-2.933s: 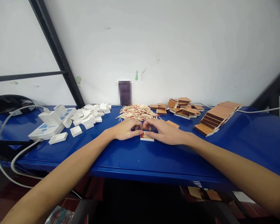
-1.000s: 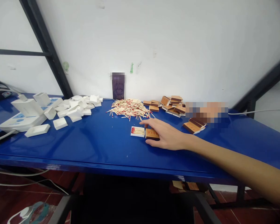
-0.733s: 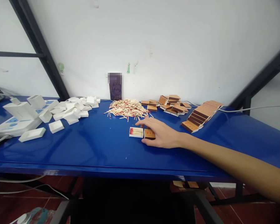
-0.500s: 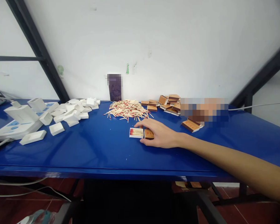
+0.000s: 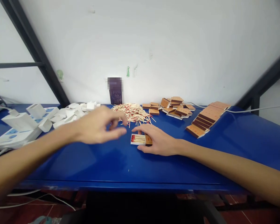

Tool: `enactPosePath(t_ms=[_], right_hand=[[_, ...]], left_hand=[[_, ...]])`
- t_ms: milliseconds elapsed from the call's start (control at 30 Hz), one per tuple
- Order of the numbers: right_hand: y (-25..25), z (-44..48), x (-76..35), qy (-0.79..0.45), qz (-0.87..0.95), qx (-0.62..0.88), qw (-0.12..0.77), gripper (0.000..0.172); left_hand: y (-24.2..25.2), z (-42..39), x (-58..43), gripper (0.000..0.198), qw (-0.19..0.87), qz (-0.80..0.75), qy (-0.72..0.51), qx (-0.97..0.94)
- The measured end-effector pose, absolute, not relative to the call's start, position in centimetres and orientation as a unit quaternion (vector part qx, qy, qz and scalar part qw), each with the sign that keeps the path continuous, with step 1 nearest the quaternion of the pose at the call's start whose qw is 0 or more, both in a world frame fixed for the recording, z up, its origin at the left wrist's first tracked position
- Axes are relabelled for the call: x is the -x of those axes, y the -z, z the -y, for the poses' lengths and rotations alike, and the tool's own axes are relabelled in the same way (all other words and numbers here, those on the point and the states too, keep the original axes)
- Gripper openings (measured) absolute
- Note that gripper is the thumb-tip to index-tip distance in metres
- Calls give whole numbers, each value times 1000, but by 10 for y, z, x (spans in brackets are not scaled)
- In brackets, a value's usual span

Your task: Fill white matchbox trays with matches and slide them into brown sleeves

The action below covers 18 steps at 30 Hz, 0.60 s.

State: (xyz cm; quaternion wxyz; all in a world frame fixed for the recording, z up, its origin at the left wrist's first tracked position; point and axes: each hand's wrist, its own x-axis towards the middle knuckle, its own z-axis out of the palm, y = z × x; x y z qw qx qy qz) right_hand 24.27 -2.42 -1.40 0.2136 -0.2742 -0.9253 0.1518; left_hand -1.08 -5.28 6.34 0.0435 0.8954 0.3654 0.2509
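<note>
Well left of the match tray [image 5: 137, 139], and behind it, lies one heap of empty white trays [image 5: 70, 112], too many to count. One left hand [image 5: 95, 126] hovers just left of the match tray, its fingers [image 5: 118, 117] loosely curled. Blur hides whether they pinch anything. The single match tray lies on the blue desk [image 5: 224, 152], filled with red-tipped matches. One brown sleeve [image 5: 148, 140] meets its right end, gripped by the right hand [image 5: 160, 143], whose fingers close on it from both sides. Behind the match tray sits one heap of loose matches [image 5: 134, 111]. Right of the tray and behind it are one scattered pile of sleeves [image 5: 176, 107] and one overlapping row [image 5: 206, 119]. Half a second ago only the right hand showed, and more of the brown sleeve lay bare.
</note>
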Motion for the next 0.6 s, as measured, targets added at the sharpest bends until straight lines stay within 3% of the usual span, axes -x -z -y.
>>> enactPosePath(t_ms=[133, 300, 600], right_hand=[[16, 21, -238, -157, 924, 273, 217, 47], [15, 20, -232, -171, 919, 273, 227, 44], [10, 24, -227, -196, 918, 285, 192, 52]], left_hand=[[-45, 42, 3, 39, 41, -375, -39, -925], [-23, 32, 4, 47, 59, -406, -33, -911], [5, 22, 8, 34, 105, -399, -94, -906]])
